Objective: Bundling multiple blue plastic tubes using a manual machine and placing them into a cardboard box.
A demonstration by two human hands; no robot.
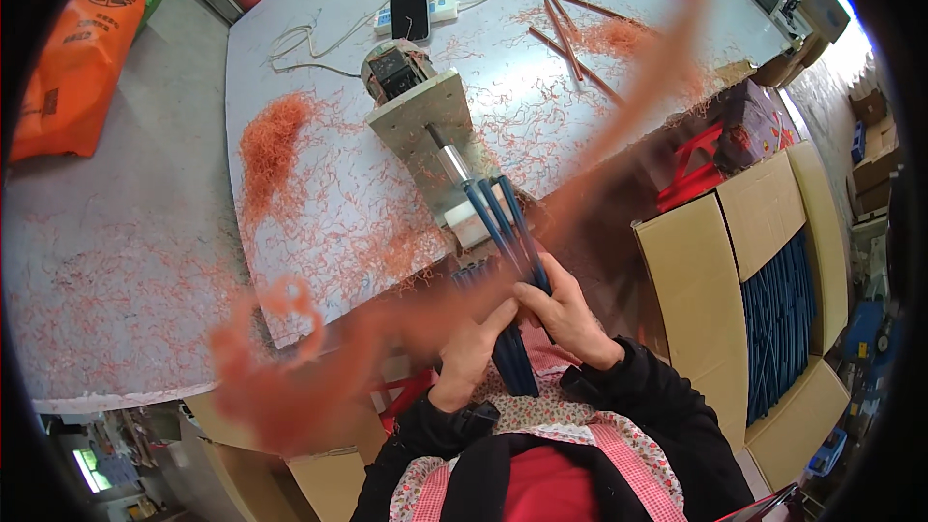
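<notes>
My left hand is closed around a bundle of slim dark blue rods, which hangs down over the apron. Close beside it, my right hand grips a few more of these rods, with their far ends pointing up and away. One rod end lies at the silver sleeve on the shaft of a small motor-driven machine; whether it sits inside, I cannot tell. Blurred orange strands cross in front of the camera and partly hide the left hand and the rods.
The white table carries orange shavings, reddish-brown sticks, a phone and a power strip with cables. At right, an open cardboard box holds many blue rods. An orange bag lies far left.
</notes>
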